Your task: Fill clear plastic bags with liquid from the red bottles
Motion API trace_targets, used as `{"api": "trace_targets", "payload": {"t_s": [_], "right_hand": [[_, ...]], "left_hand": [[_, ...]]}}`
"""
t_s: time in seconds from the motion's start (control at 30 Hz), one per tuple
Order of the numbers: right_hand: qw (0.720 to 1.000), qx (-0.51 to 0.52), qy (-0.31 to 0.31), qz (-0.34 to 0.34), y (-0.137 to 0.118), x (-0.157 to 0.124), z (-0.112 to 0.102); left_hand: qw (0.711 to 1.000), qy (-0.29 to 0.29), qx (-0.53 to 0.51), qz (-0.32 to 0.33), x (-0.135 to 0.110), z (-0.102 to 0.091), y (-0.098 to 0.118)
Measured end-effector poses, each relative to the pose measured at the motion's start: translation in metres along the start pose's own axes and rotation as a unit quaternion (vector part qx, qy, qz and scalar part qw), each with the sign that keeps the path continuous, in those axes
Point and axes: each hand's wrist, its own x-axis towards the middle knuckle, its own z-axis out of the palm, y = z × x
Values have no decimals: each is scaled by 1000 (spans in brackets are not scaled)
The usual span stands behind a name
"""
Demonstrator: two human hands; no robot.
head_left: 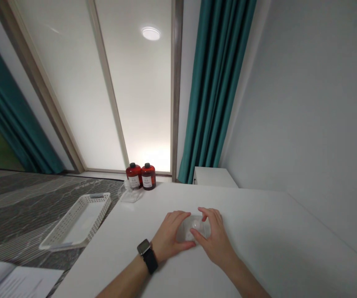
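On the white table sits a small clear plastic box, low and see-through. My left hand, with a black watch on its wrist, grips the box's left side between thumb and fingers. A small round whitish thing, shaped like a ball or knob, shows over the middle of the box. Around it curl the thumb and index finger of my right hand, one on each side. Whether the round thing rests in the box or is held above it, I cannot tell.
Two red bottles with black caps stand at the table's far left corner, beside a clear plastic piece. Left of the table is a white perforated basket; open papers lie nearer. Behind the table stands a white cabinet.
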Motion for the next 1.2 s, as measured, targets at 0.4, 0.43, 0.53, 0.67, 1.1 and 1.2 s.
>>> {"api": "trace_targets", "payload": {"t_s": [0.4, 0.43, 0.53, 0.67, 1.1, 1.2], "right_hand": [[999, 14, -22, -23, -2, 0, 2], [999, 18, -26, -23, -3, 0, 2], [998, 35, -44, -27, -9, 0, 0], [997, 33, -62, -24, -12, 0, -1], [995, 30, -73, -56, -15, -4, -3], [996, 15, -85, -28, -15, -4, -1]], "left_hand": [[1000, 12, -8, 10, -1, 0, -1], [1000, 13, -9, 11, -1, 0, -1], [1000, 18, -8, 15, 0, 0, -1], [999, 24, -7, 25, -1, 1, -1], [1000, 3, -17, 3, 0, 1, -1], [1000, 2, -18, 3, 0, 0, 0]]}}
